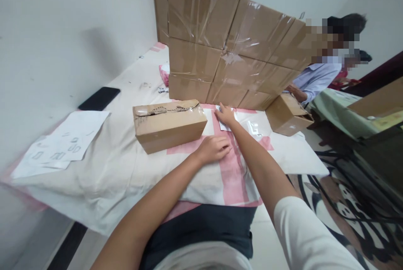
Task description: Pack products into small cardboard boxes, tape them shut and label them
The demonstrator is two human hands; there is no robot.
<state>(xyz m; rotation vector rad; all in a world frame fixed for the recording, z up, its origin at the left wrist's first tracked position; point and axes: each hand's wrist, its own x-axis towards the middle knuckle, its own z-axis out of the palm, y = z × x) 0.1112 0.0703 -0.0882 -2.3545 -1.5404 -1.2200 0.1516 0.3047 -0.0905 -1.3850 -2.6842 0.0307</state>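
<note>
My right hand (pixel 225 114) reaches forward with its fingers spread, touching a small white paper (pixel 226 127) on the pink-and-white cloth. This paper lies just in front of a tall panel of taped cardboard boxes (pixel 245 60). Closer to me, my left hand (pixel 214 149) rests on the cloth with its fingers loosely curled in and nothing visible in them. To the left of both hands stands a brown cardboard box (pixel 171 129) with a torn top edge. A clear plastic piece (pixel 254 129) lies to the right of the paper.
A black phone or tablet (pixel 99 98) and white sheets with pencil drawings (pixel 63 144) lie along the wall. At the right edge sits another cardboard box (pixel 288 114), near a person in a light blue shirt (pixel 321 77). Something pink (pixel 164 74) is partly behind the panel.
</note>
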